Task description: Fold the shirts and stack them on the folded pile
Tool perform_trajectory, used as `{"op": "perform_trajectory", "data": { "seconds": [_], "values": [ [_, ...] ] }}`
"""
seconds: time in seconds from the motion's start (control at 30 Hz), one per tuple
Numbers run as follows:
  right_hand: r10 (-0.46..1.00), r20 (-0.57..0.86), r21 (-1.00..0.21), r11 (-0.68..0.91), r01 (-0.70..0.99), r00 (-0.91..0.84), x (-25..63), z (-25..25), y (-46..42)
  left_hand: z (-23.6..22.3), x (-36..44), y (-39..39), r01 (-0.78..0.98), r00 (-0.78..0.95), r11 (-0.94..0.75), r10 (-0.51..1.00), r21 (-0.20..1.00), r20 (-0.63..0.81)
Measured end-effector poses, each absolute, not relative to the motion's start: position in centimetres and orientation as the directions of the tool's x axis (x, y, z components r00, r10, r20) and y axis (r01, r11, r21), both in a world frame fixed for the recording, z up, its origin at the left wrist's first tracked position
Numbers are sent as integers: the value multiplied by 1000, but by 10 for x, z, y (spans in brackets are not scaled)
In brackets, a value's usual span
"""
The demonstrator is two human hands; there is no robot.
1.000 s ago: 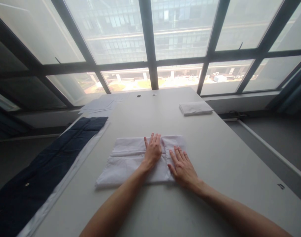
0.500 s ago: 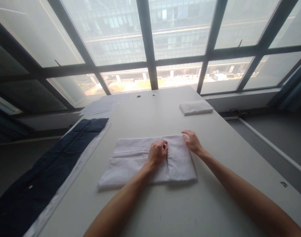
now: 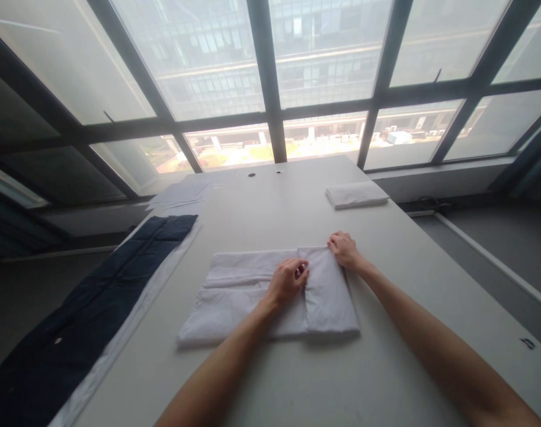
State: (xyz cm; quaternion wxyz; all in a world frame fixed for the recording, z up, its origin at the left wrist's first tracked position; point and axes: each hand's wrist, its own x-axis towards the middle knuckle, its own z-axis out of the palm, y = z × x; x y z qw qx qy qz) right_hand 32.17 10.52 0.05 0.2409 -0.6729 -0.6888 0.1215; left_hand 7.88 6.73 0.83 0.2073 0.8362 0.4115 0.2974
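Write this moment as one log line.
white cloth: partly folded | left hand: curled, on it | right hand: at its far right corner

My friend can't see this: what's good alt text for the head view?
A person's left hand and right hand touch a folded white rectangular cloth on a white table, the left at a flap's edge, the right at the far right corner. Long navy-blue fabric lies at left; a smaller folded white cloth sits beyond, to the right.

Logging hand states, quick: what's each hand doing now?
Left hand: curled over the folded white cloth; grip can't be told.
Right hand: curled at its far right corner; grip unclear.
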Motion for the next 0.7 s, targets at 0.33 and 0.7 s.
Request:
{"op": "perform_trajectory", "data": {
  "seconds": [0.33, 0.7],
  "values": [
    [894, 434, -572, 174, 802, 116, 311, 9, 82, 11, 85, 61, 693, 510, -636, 765, 339, 393],
    [977, 87, -245, 210, 947, -194, 294, -7, 54, -1, 87, 63, 763, 602, -620, 785, 183, 148]
  ]
}}
